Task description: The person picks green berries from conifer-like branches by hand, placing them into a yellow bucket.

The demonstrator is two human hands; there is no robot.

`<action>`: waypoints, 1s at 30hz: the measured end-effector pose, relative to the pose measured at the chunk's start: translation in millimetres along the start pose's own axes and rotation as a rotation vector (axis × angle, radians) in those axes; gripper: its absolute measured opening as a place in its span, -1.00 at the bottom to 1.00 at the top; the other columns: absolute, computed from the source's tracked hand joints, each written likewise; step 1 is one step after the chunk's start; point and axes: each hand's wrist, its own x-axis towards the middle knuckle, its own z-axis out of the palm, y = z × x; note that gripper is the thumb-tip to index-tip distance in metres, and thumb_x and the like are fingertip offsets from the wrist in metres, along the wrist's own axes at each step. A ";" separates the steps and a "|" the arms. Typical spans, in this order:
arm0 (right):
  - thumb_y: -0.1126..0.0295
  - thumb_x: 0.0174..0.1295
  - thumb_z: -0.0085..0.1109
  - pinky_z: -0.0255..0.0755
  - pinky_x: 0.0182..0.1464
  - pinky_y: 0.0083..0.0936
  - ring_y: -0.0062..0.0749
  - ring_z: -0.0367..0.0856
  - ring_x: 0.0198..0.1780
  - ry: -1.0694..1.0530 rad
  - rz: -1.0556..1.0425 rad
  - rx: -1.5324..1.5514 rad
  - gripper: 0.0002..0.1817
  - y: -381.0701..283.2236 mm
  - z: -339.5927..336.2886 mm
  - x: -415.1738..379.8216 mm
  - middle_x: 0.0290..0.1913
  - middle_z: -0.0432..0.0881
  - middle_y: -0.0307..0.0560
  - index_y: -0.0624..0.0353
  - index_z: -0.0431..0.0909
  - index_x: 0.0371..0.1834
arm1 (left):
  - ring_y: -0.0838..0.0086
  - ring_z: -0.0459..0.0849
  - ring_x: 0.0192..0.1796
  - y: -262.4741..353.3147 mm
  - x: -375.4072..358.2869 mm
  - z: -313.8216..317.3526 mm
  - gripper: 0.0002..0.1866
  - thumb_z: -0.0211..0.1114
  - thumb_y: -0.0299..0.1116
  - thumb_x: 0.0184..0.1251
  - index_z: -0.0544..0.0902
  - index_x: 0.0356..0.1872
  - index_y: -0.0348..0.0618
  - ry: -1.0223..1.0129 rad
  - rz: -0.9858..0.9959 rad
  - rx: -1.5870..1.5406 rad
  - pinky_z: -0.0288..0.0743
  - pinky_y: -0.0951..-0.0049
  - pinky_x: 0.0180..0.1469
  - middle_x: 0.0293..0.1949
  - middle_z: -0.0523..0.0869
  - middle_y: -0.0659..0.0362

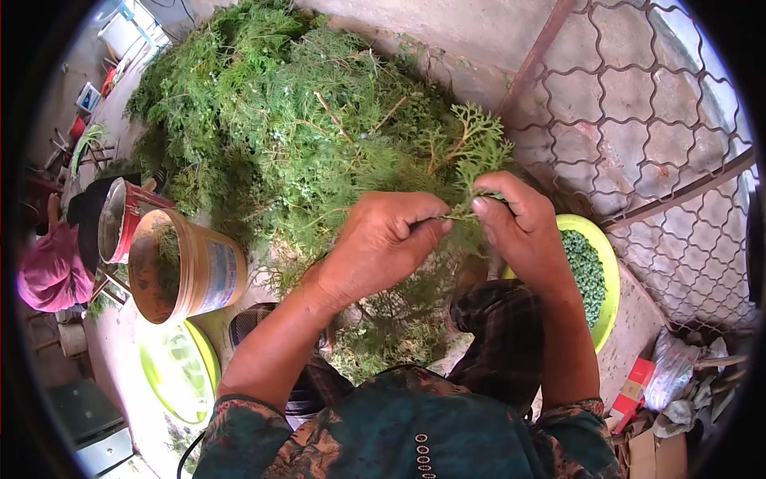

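Observation:
Both hands meet at a green conifer sprig (477, 148) with flat, scaly leaves, held up over my knees. My left hand (391, 235) is closed, its thumb and forefinger pinching the lower end of the sprig. Just to the right, my right hand (519, 223) is also closed in a pinch on the sprig, whose leafy top rises above the fingers. Behind them spreads a large heap of cut conifer branches (271, 112). Beyond my right forearm is a yellow-green basin (608, 275) holding many small green berries (585, 275).
On the left stand a tan bucket (187, 267) and a red and white bucket (117, 219), with a bright yellow-green basin (179, 371) below. Another person in a pink top (56, 271) sits at far left. A metal lattice (630, 120) leans at right, above bags and cardboard (658, 455).

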 end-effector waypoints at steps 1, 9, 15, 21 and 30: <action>0.47 0.16 0.14 0.36 -0.31 -0.49 -0.37 0.48 -0.41 -0.001 0.001 0.000 -0.83 1.1 -1.3 -4.9 -0.45 0.49 0.01 0.28 0.47 -0.21 | 0.68 0.33 -0.52 -2.7 -0.2 5.5 -0.95 0.25 -0.55 0.20 0.56 -0.41 -0.32 0.022 0.018 -0.055 0.24 0.59 -0.49 -0.61 0.46 0.23; 0.34 0.26 0.00 0.32 -0.48 -0.37 -0.19 0.49 -0.56 0.592 0.532 -0.650 -0.79 161.8 -151.5 -83.7 -0.46 0.56 0.02 0.19 0.53 -0.16 | 0.72 0.40 -0.50 -20.0 -7.7 -23.7 -0.92 0.22 -0.46 0.28 0.63 -0.36 -0.24 0.115 -0.228 -0.472 0.27 0.64 -0.45 -0.54 0.55 0.35; 0.42 0.16 0.14 0.43 -0.17 -0.54 -0.33 0.58 -0.30 0.306 0.297 -0.372 -0.83 71.3 -74.1 -71.3 -0.34 0.60 0.04 0.25 0.56 -0.22 | 0.60 0.52 -0.49 -21.7 -1.0 -22.3 -0.85 0.18 -0.37 0.31 0.60 -0.26 -0.25 0.041 -0.407 -0.792 0.36 0.58 -0.48 -0.48 0.61 0.25; 0.39 0.18 0.16 0.39 -0.33 -0.60 -0.57 0.48 -0.44 0.035 -0.024 -0.005 -0.84 -20.7 27.9 -1.4 -0.45 0.60 -0.12 0.26 0.58 -0.27 | 0.58 0.52 -0.46 -26.9 4.7 -9.0 -0.82 0.17 -0.37 0.33 0.54 -0.12 -0.20 0.046 -0.315 -0.941 0.38 0.55 -0.46 -0.41 0.60 0.25; 0.43 0.22 0.08 0.33 -0.44 -0.66 -0.66 0.44 -0.52 -0.129 0.155 0.440 -0.84 -0.9 52.7 29.3 -0.52 0.54 -0.25 0.33 0.56 -0.38 | 0.63 0.42 -0.55 -26.5 4.8 -21.0 -0.86 0.15 -0.40 0.29 0.50 -0.15 -0.12 0.177 -0.327 -0.818 0.32 0.60 -0.48 -0.55 0.50 0.32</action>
